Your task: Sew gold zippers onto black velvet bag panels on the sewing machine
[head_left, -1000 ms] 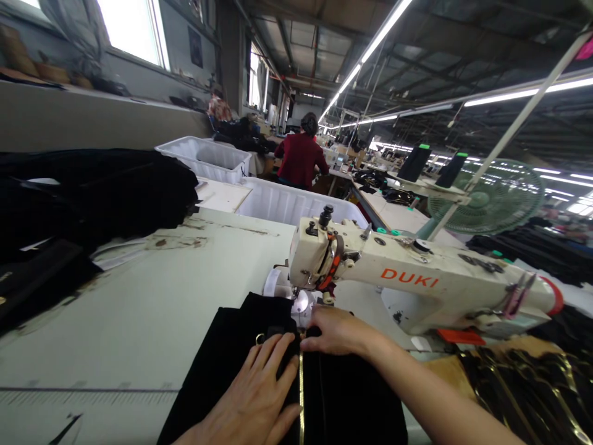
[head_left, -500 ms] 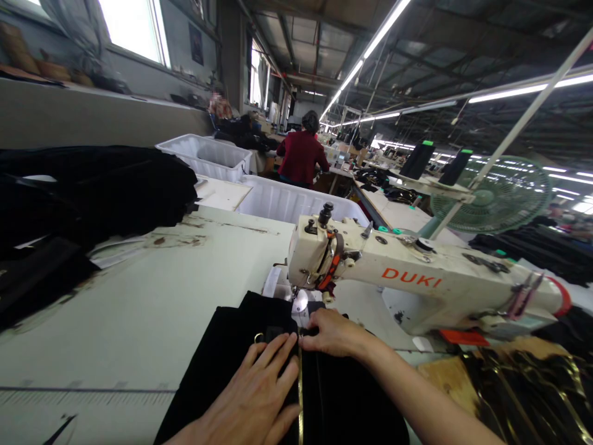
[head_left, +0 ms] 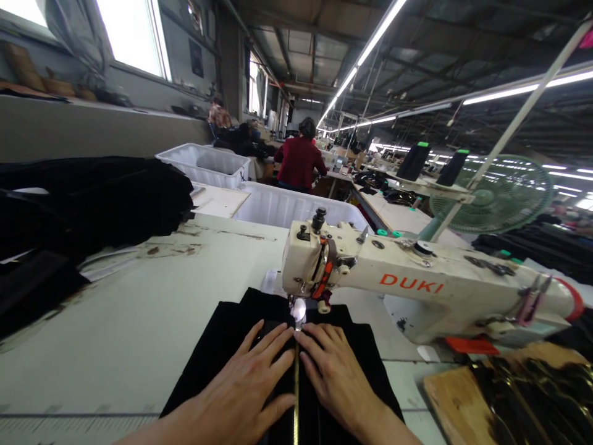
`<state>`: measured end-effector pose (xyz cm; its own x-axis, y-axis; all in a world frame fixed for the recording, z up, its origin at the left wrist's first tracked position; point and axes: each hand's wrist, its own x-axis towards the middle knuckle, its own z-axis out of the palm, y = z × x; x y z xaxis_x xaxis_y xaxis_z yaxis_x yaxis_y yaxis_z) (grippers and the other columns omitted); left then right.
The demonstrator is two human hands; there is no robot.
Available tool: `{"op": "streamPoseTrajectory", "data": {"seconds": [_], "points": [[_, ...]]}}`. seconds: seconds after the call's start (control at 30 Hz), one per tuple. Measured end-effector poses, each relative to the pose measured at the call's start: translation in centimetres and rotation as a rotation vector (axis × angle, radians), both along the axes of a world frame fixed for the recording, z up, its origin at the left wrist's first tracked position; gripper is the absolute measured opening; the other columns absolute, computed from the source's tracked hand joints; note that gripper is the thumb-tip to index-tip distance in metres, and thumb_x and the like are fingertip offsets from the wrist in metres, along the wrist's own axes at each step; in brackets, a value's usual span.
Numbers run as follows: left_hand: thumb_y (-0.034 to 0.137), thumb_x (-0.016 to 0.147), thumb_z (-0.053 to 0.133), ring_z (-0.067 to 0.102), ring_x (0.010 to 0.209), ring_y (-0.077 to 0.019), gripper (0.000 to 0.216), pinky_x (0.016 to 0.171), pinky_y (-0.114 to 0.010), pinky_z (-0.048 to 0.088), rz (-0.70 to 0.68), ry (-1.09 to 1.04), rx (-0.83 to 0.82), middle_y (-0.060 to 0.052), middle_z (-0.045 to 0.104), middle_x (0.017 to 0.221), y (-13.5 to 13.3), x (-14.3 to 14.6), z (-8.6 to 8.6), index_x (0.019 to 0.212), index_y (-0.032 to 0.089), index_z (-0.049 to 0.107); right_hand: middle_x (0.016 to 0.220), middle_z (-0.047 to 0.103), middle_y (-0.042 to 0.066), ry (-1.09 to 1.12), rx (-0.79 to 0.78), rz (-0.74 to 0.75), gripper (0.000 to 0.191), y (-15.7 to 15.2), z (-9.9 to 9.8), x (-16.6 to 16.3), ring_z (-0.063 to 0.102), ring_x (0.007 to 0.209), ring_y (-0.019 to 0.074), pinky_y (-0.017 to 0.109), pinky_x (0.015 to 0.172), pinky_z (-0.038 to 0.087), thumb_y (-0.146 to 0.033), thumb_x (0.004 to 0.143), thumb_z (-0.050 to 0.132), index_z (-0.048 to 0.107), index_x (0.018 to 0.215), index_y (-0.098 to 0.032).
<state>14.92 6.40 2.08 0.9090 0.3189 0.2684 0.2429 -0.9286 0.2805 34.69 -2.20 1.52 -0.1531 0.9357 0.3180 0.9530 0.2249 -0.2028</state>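
So the thing to look at here is the gold zipper strip (head_left: 296, 402) on the black fabric panel (head_left: 199, 364). It sits in the slot between the two hands, with its long axis running away from the person, pretty much straight up from the near edge to the presser foot (head_left: 298, 326). The foot is just past the fingertips, nearly in line with the strip.

Left hand (head_left: 250, 380) is palm down on the panel just left of the strip, fingers laid out flat and pointing forward, thumb stuck out sideways so its tip comes right up to the gold edge, or maybe touches it, can't tell. Right hand (head_left: 340, 374) mirrors it on the other side, flat too, fingers angled in and forward. Neither one is pinching anything as far as I can see, it's all pressing.

Which hand is closer? Honestly a tie at the front: both index fingertips nearly meet at the far visible end of the strip, right by the foot. Lower down I'd give it to the left because of that thumb.

The DUKI sewing machine (head_left: 412, 278) has its head just ahead of the fingers and its arm stretching off to their right. The desk (head_left: 120, 327) shows well left of the left fingers, with a black fabric pile (head_left: 97, 198) farther out that way.
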Motion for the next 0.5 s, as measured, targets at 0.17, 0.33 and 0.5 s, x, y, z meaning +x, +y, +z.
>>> {"op": "streamPoseTrajectory", "data": {"seconds": [0.17,0.33,0.5], "points": [[0.035,0.084,0.069,0.047,0.132,-0.0306,0.052,0.110,-0.050,0.040,0.097,-0.063,0.131,-0.012,0.051,0.144,-0.5,-0.6,-0.1,0.132,0.021,0.052,0.131,0.059,0.005,0.012,0.080,-0.009,0.040,0.1,-0.7,0.0,0.055,0.111,0.0245,0.044,0.095,0.050,-0.014,0.095,0.049,0.054,0.134,-0.023],[0.049,0.083,0.067,0.053,0.125,-0.0327,0.059,0.106,-0.043,0.044,0.136,-0.074,0.321,-0.013,0.056,0.138,-0.4,-2.1,-1.6,0.131,0.016,0.053,0.126,0.063,0.006,-0.005,0.090,0.024,0.043,0.2,-1.6,-0.1,0.058,0.108,0.0261,0.044,0.096,0.052,-0.014,0.093,0.053,0.053,0.135,-0.019],[0.042,0.087,0.067,0.061,0.110,-0.0286,0.040,0.096,-0.041,0.050,0.137,-0.066,0.236,-0.006,0.067,0.118,1.9,-0.8,-0.3,0.120,0.022,0.059,0.129,0.061,0.006,-0.039,0.101,0.017,0.045,0.6,-2.2,0.2,0.057,0.110,0.0291,0.045,0.096,0.053,-0.011,0.087,0.061,0.057,0.131,-0.019]]}}
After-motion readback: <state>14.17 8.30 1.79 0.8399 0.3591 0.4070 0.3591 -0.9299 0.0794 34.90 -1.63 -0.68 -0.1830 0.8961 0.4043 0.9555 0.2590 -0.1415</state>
